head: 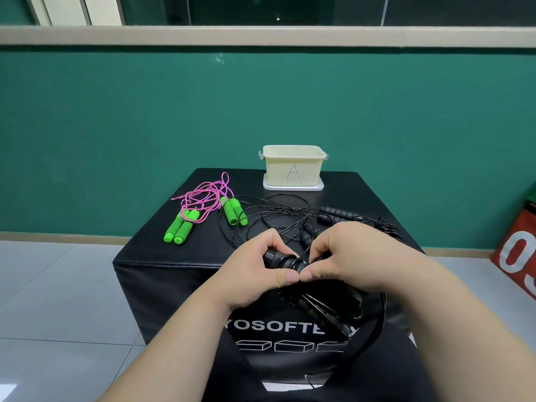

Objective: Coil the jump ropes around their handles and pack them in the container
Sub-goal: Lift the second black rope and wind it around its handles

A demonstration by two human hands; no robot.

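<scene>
Handles (272,257) of the black jump rope are slanting far-left to near-right, both hands meeting on them: left hand (255,275) is gripping, right hand (353,256) is pinching cord coils (294,264).

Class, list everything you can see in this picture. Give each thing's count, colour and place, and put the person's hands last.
Cream plastic container marked A: one, cream, far edge of the box top, on a white lid.
Green foam-handled jump ropes with pink cords: two, left of the box top, uncoiled.
Loose black jump ropes: count unclear, black, tangled at centre and right of the box top.
Black padded box with white lettering: one, on the grey tiled floor.
Red block with white numerals: one, right edge of view.
Black rope handles wrapped with cord: held between both hands.
Left hand: grips the handles.
Right hand: grips them too.
</scene>
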